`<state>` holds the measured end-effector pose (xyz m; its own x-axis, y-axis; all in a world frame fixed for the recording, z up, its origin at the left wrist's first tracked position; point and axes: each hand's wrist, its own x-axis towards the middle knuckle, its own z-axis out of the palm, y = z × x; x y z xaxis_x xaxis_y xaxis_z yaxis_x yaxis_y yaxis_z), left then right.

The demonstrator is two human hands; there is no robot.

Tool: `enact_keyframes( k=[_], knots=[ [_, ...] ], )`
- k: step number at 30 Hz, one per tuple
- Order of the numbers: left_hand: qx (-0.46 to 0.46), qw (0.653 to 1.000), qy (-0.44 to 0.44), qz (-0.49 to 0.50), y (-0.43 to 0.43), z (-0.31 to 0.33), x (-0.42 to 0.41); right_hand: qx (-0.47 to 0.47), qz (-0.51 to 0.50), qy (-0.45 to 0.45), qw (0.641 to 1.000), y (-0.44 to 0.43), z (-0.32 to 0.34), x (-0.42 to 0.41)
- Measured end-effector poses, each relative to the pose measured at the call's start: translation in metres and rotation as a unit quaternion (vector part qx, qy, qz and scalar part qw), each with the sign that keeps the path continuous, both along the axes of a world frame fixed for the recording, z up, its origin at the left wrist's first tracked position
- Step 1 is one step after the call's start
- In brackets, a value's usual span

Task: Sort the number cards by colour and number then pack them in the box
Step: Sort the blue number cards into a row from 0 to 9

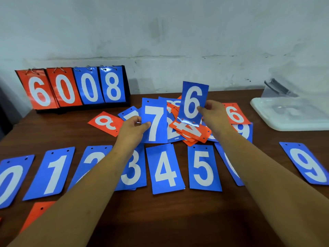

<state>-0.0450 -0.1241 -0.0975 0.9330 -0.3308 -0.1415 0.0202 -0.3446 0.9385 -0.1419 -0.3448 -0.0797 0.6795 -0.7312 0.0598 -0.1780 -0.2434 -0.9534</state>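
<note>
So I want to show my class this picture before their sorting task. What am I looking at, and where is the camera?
There is no machine here: a person works with bare hands. The one picture comes from a camera worn on their head, looking forward and down, so both arms reaching in are the wearer's own. The left hand pinches the blue 7 card; the right hand holds up the blue 6 card. On the brown table, a near row runs from the blue 0 card to the blue 5 card, then a card half hidden by an arm, a gap, and the blue 9 card. Behind lies a mixed pile of blue and orange cards. A flip scoreboard stands back left, a clear plastic box at the right.
</note>
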Motion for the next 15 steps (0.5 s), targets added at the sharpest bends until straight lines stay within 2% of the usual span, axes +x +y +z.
enact_keyframes(
  k=[5,11,15],
  knots=[
    [-0.007,1.000,-0.018,0.006,0.007,0.029,-0.037,0.134,0.073,-0.063,0.986,0.023,0.025,-0.050],
    [-0.030,0.999,-0.010,0.007,0.022,0.050,-0.095,0.164,0.004,-0.069,0.984,0.031,0.026,-0.124],
    [-0.027,0.999,-0.013,-0.026,0.029,0.049,-0.136,0.110,-0.054,-0.017,0.992,0.023,0.015,-0.181]
  ],
)
